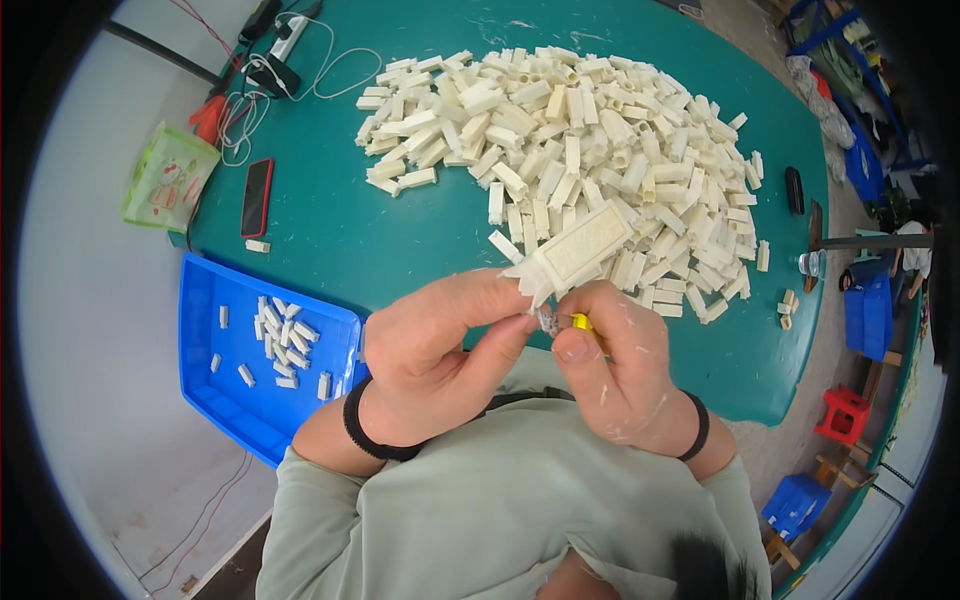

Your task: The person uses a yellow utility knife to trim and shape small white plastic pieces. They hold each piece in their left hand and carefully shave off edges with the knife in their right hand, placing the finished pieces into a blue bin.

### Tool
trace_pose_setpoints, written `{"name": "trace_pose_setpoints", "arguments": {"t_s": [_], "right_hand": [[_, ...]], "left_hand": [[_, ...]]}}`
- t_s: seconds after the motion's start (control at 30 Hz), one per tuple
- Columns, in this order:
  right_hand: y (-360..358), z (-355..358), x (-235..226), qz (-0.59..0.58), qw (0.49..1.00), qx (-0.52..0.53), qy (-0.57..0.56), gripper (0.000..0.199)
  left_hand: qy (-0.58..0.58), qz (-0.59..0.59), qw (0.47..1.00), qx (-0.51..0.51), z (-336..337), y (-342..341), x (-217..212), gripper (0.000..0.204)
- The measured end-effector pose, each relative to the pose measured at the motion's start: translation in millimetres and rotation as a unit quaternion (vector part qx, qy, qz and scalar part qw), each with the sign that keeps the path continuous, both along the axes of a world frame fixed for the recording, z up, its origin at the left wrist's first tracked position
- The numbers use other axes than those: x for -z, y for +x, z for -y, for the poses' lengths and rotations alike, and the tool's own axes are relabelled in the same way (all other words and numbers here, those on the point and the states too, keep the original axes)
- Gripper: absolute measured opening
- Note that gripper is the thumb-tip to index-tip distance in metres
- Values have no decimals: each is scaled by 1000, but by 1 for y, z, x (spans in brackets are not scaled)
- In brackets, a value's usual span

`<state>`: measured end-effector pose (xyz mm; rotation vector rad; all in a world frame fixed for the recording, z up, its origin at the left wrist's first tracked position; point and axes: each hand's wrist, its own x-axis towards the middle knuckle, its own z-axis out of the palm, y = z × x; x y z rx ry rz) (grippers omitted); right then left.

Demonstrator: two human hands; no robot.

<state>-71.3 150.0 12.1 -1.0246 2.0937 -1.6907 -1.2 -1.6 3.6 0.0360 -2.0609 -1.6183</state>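
Observation:
Just in front of my chest, my left hand [435,350] pinches a cream-coloured, box-shaped plastic piece [585,250]. The piece is tilted, and thin ragged flaps stick out at its near end. My right hand [628,365] is closed around a small yellow-handled tool [582,321] with a thin metal tip, mostly covered by the fingers. That tip is at or close to the ragged end, beside my left fingertips; whether it touches cannot be made out. Whitish shavings cling to my right hand. Beyond both hands spreads a large heap of similar cream pieces [570,150].
The green table [330,190] bears a red-edged phone [257,198], a power strip [290,38] with cables, and a dark case [794,190] at right. A blue tray [225,385] holding several pieces is at left. A red stool [843,414] stands on the floor, right.

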Motion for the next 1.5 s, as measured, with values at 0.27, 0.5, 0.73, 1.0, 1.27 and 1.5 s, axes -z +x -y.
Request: {"name": "trace_pose_setpoints", "arguments": {"t_s": [0.27, 0.5, 0.73, 1.0, 1.27, 1.5], "right_hand": [[1, -1, 2, -21, 1000, 10, 9, 23], [0, 0, 7, -67, 997, 35, 24, 25], [0, 0, 6, -79, 993, 70, 61, 21], [-1, -1, 6, 3, 999, 15, 46, 20], [-11, -12, 30, 135, 987, 75, 53, 35], [-20, 13, 37, 150, 981, 73, 103, 37]], "left_hand": [[-104, -36, 993, -35, 0, -2, 4, 23], [-94, -34, 993, -62, -4, 2, 7, 23], [-107, -22, 991, -75, -6, 4, 4, 22], [24, 35, 994, -97, 12, 14, 11, 17], [-163, 388, 793, -441, 159, 127, 69, 12], [-379, 359, 750, -406, 245, 142, 120, 24]]}}
